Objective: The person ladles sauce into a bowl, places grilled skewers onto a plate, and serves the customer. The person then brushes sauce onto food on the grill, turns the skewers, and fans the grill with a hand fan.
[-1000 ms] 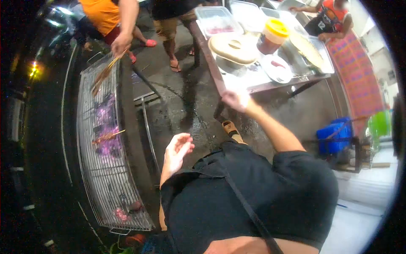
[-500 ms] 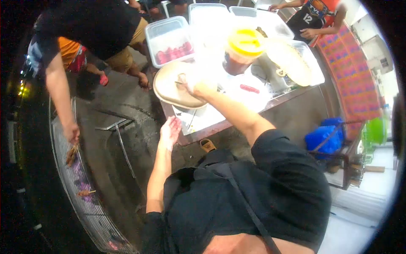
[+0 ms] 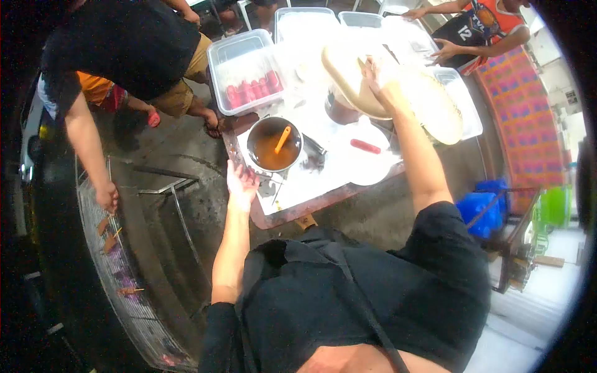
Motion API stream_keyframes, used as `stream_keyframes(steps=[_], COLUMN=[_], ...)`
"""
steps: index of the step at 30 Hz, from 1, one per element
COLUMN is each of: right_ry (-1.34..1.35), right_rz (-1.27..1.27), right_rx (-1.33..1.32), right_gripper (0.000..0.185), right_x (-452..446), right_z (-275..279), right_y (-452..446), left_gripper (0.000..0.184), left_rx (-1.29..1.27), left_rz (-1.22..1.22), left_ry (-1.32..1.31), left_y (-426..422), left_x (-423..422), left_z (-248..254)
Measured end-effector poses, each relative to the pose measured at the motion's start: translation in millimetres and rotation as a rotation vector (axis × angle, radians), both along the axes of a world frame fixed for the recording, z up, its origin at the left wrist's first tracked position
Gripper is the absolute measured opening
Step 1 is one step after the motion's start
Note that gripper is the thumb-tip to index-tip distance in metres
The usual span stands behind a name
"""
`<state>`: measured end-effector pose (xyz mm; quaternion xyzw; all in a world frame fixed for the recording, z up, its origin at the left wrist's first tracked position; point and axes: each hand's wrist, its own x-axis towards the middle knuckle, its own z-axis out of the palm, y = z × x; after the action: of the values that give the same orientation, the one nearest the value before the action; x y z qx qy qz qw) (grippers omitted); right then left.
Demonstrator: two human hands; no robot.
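My right hand (image 3: 378, 84) is closed on the middle of a beige lid (image 3: 345, 78), held tilted over the far side of the table. Below it, the lid partly hides a container of dark brown contents (image 3: 339, 110). My left hand (image 3: 242, 183), palm up with fingers apart, is beside the near-left rim of a round pot (image 3: 250, 146); whether it touches the pot I cannot tell. Brown liquid fills the uncovered pot, and an orange-handled utensil (image 3: 283, 140) stands in it. A red sausage-like piece (image 3: 365, 146) lies on a white plate (image 3: 360, 174) to the right.
A clear tub (image 3: 217, 59) holds several red pieces. Another pale oval lid (image 3: 435, 112) lies at the table's right. On the left, a person's hand (image 3: 107, 198) is over a grill (image 3: 134, 311) with skewers. Another person (image 3: 472, 37) stands at the far right.
The beige lid has come off the pot and moved right and away in my right hand, uncovering the liquid and the orange-handled utensil. My left hand has shifted slightly left and away from me.
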<state>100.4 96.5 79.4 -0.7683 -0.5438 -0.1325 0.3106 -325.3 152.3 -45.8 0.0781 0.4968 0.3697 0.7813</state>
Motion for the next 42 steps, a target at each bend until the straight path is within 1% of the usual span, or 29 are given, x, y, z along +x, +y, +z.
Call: stream_keyframes(steps=[1,3,4,6,7,9,10,12,13,14,15,16,17,18,19,22,23,24,25,28,29,30,31,33,35,37,39,41,42], right_ry=[0.003,-0.130,-0.128,-0.196,-0.194,-0.124,-0.041,-0.053,-0.097,-0.216,-0.320,-0.643,-0.666,0.068,0.115,-0.255,-0.545,-0.194,-0.018,-0.159,-0.211,-0.240,-0.260,-0.217,-0.137,-0.277,0.008,-0.091,-0.108], right_rz=[0.008,-0.110,-0.102,-0.113,-0.104,-0.044,0.138,0.613,0.674,0.725,0.649,0.753,0.678,0.815,0.811,0.898,0.901,0.883,0.926,1.147,1.213,1.287,1.372,1.455,1.515,1.530,1.720,1.557,1.559], right_rx=[-0.004,-0.428,-0.431,-0.209,-0.212,0.081,0.217,-0.092,-0.096,-0.041,-0.219,0.039,-0.003,-0.158,-0.165,-0.098,-0.151,-0.447,-0.464,-0.114,0.044,-0.129,-0.052,-0.213,0.023,0.016,0.134,-0.561,-0.384], right_gripper=[0.035,0.035,0.035,0.032,0.032,0.028,0.026,0.025,0.007,0.011,0.018,0.025,0.032,0.033,0.034,0.038,0.036,0.036,0.030,0.021,0.019,0.019,0.015,0.014,0.013,0.013,0.010,0.012,0.015], right_x=[-13.1,-37.7,-31.6,-16.9,-19.7,-31.3,-48.7,-86.0,-135.6,-151.3,-172.1,-173.6,-176.4,-182.3,-178.8,-166.2,-166.7,-177.3,-190.4,-228.4,-241.5,-255.2,-266.0,-294.5,-329.4,-375.8,-424.1,-476.3,-496.8], right_z=[14.6,40.0,30.2,3.1,10.1,33.1,16.9,1.0,13.5,-36.6,-49.1,-70.7,-97.4,-91.5,-117.0,-154.3,-127.8,-99.6,-66.7,-20.9,-11.4,-4.6,-5.8,0.2,19.4,61.4,64.1,138.5,159.6], right_y=[-1.5,-7.4,-4.0,3.4,1.8,-3.9,5.7,11.5,2.7,8.3,9.4,18.0,19.4,4.1,11.4,21.0,22.9,20.4,14.3,23.3,24.9,33.1,39.1,52.9,62.2,47.5,71.2,63.3,62.7], left_gripper=[0.080,0.075,0.066,0.056,0.047,0.038,0.036,0.032,0.031,0.031,0.032,0.032,0.033,0.034,0.020,0.024,0.025,0.028,0.031,0.025,0.023,0.023,0.023,0.023,0.023,0.024,0.028,0.030,0.031], left_rx=[0.014,0.131,0.195,0.282,0.372,0.479,0.501,0.563,0.610,0.611,0.586,0.600,0.611,0.940,0.635,0.637,0.705,0.688,0.667,0.752,0.737,0.720,0.703,0.663,0.709,0.731,0.822,0.819,0.817], left_rz=[0.024,0.050,0.041,0.042,0.035,-0.029,-0.053,-0.120,-0.157,-0.191,-0.275,-0.306,-0.340,-0.374,-0.273,-0.292,-0.312,-0.285,-0.272,-0.149,-0.079,-0.057,-0.035,0.027,0.133,0.203,0.280,0.379,0.424], left_ry=[0.062,0.155,0.165,0.204,0.238,0.265,0.267,0.252,0.235,0.223,0.218,0.195,0.238,0.218,0.215,0.349,0.389,0.349,0.303,0.315,0.174,0.177,0.178,0.232,0.163,0.240,0.282,0.352,0.374], left_y=[-2.5,-3.4,-2.9,0.0,2.5,12.1,11.0,5.2,0.3,-9.8,-13.6,-11.1,-15.2,-30.6,-43.6,-51.2,-48.4,-53.3,-58.9,-61.9,-68.7,-76.3,-81.3,-86.5,-96.0,-113.4,-112.5,-112.0,-112.7], left_x=[-2.7,-14.1,-19.3,-9.1,0.8,23.0,27.8,38.1,45.2,53.8,59.9,64.4,70.6,74.8,86.9,73.2,67.1,64.1,59.1,26.3,11.7,-2.7,-16.9,-46.2,-79.5,-113.1,-153.2,-193.8,-213.2], left_z=[15.2,17.7,19.2,25.8,35.8,53.2,59.5,74.3,83.9,96.4,101.6,111.0,107.7,92.0,113.6,131.7,127.9,138.9,148.0,159.9,170.7,185.7,197.5,211.2,232.8,248.5,280.5,312.8,325.0])
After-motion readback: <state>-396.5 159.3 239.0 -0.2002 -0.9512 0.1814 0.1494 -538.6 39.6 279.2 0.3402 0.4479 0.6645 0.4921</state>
